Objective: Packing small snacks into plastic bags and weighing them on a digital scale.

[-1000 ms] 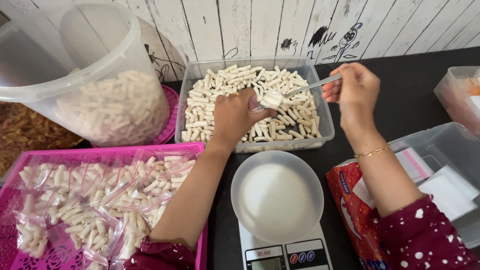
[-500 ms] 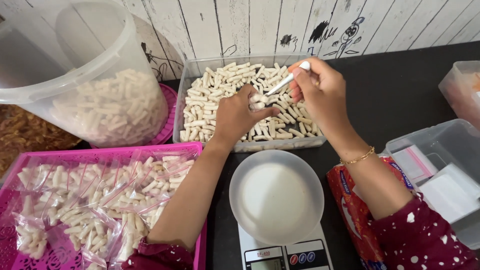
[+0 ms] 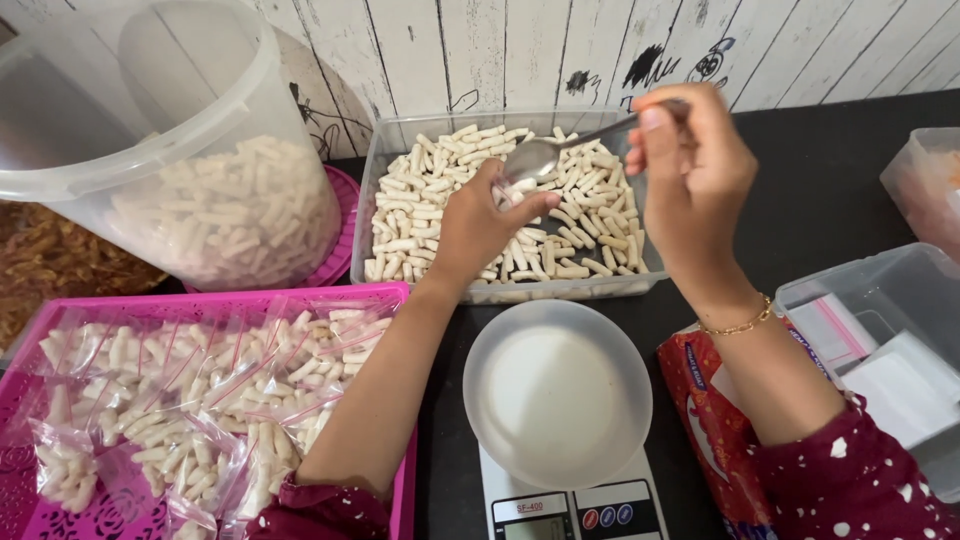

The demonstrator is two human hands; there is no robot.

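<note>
My left hand (image 3: 475, 235) hovers over a clear rectangular box (image 3: 560, 290) full of pale stick-shaped snacks (image 3: 420, 200). Its fingers are pinched on a small clear bag (image 3: 510, 196), mostly hidden by the hand. My right hand (image 3: 695, 170) holds a metal spoon (image 3: 535, 158) by the handle. The spoon's bowl is raised just above my left fingers and looks empty. In front of the box, a white bowl (image 3: 555, 395) sits on a digital kitchen scale (image 3: 570, 510).
A pink tray (image 3: 200, 298) at the left holds several filled zip bags (image 3: 180, 400). Behind it stands a large clear tub (image 3: 180, 150) of the same snacks. At the right are a red packet (image 3: 710, 410) and a clear box of empty bags (image 3: 880, 340).
My right hand tipped the spoonful of snacks toward my left hand, then lifted the spoon up and to the right, now empty. My left hand stayed over the box.
</note>
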